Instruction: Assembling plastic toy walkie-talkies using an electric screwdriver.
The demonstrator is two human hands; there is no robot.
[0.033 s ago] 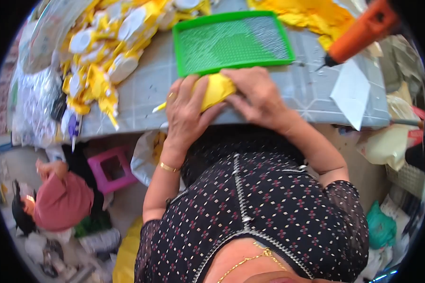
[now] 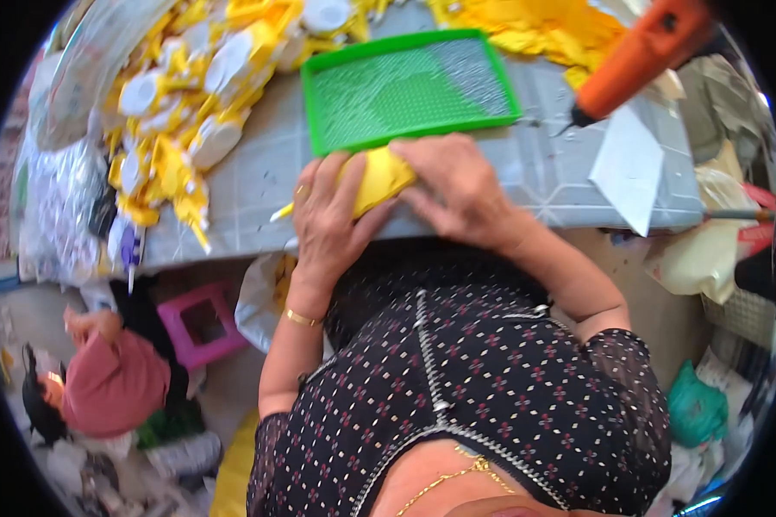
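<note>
At the near edge of the table, my left hand [image 2: 326,200] is closed around a soft-looking yellow piece [image 2: 381,179]. A thin yellow stick with a white tip pokes out to the left, beneath that hand. My right hand [image 2: 453,186] pinches the other end of the yellow piece between thumb and fingers. Just beyond both hands lies a shallow green tray [image 2: 311,112] with many thin, clear or silvery pieces spread over its gridded bottom. Most of the yellow piece's left side is hidden under my fingers.
A heap of yellow-and-white pieces [image 2: 172,164] covers the table's left, and flat yellow pieces [image 2: 535,26] lie at the far right. An orange tool [image 2: 638,60] with a dark pointed tip hangs over white paper [image 2: 629,168]. Below left, a person [image 2: 116,379] sits near a pink stool [image 2: 200,323].
The view has shifted slightly, so the table and tray appear a little lower and further left. Both hands keep hold of the yellow piece.
</note>
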